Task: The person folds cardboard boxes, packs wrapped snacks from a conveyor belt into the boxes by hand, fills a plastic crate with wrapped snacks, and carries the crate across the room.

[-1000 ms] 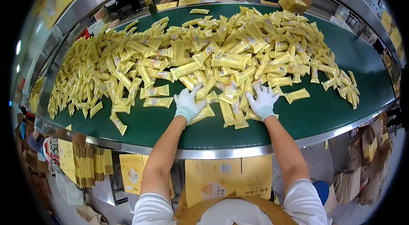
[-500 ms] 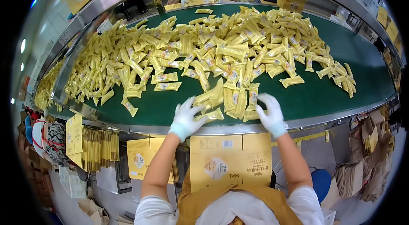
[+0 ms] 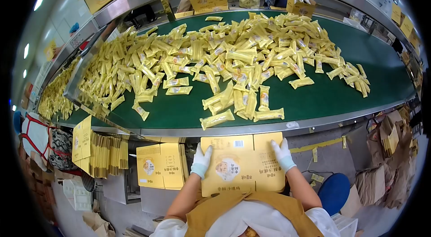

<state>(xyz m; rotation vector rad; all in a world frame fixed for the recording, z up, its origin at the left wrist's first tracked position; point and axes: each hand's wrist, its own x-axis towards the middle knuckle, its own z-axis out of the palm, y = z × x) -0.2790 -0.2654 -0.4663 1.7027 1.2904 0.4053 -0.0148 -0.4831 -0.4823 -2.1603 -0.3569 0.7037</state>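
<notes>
A flat yellow cardboard carton with a printed picture and a barcode lies in front of my body. My left hand, in a white glove, grips its left edge with the thumb on top. At the right edge, my right hand holds it the same way, also gloved. The fingers beneath are hidden. Just beyond the carton, on the green conveyor belt, lie yellow wrapped snack packets, apart from both hands.
A large heap of packets covers the middle and left of the belt. Folded cartons stand at the left, with another stack nearer. A blue stool is at the right. Across the belt, co-workers' gloved hands handle boxes.
Both my hands have drawn back from the packets on the belt and taken hold of the carton's sides. Across the belt, a co-worker's carton is now raised.
</notes>
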